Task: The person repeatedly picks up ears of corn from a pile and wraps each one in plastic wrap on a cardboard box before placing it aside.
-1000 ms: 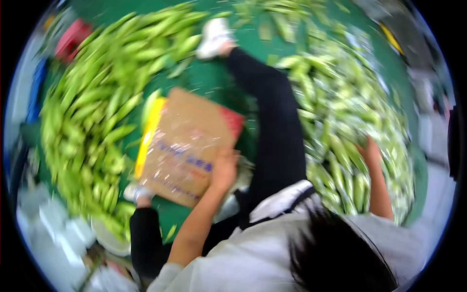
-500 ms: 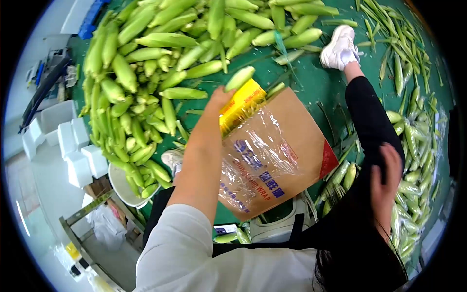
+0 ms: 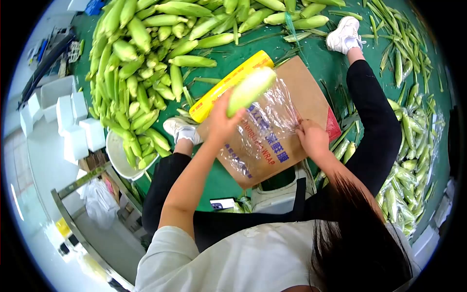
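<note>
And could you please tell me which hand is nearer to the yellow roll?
Left: the left hand is close beside the yellow roll, gripping a corn cob; the right hand is farther off, at the clear film over the cardboard.

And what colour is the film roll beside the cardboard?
The film roll is yellow, seen best in the head view.

A cardboard box (image 3: 301, 80) lies before the seated person (image 3: 248, 248), plastic film (image 3: 279, 102) atop it, a cling-film roll (image 3: 231, 80) along its far-left edge. A corn ear (image 3: 251, 90) in the left hand (image 3: 224, 117) is above, the right hand (image 3: 312, 138) at the film's right. A corn heap (image 3: 130, 70) spreads left and ahead, a bucket (image 3: 115, 152) nearer; wrapped corn (image 3: 404, 192) lies right.
</note>
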The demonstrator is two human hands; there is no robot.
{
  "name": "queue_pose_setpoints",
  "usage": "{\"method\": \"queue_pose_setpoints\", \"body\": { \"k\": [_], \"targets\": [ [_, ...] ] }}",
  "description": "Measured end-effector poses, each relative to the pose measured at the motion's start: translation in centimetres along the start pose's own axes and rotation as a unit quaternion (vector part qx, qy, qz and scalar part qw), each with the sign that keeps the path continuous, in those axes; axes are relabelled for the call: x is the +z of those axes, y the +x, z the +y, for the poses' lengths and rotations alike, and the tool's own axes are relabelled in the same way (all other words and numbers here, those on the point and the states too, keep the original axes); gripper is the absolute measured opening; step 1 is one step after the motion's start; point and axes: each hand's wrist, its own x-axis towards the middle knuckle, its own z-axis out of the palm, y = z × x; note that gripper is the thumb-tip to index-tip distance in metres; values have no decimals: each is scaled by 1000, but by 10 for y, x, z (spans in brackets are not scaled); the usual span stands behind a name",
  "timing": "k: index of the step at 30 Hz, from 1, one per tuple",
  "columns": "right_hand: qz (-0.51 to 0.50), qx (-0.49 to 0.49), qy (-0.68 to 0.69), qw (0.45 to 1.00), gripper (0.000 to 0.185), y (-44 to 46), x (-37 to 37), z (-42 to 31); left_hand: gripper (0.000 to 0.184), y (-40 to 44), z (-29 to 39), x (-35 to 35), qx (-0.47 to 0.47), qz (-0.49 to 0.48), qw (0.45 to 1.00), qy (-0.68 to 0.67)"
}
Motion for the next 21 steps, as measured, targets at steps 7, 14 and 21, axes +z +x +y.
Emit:
{"method": "queue_pose_setpoints", "body": {
  "k": [7, 14, 21],
  "targets": [
    [35, -149, 468, 870, 12, -39, -28, -3, 73, -81, 3, 8, 24, -164, 967, 195],
    [85, -484, -22, 870, 49, 34, 29, -104, 77, -133, -1, 0, 39, -18, 950, 309],
    [15, -521, -124, 845, 60, 61, 14, -120, 29, -179, -28, 16, 110, -47, 956, 269]
  ]
}}
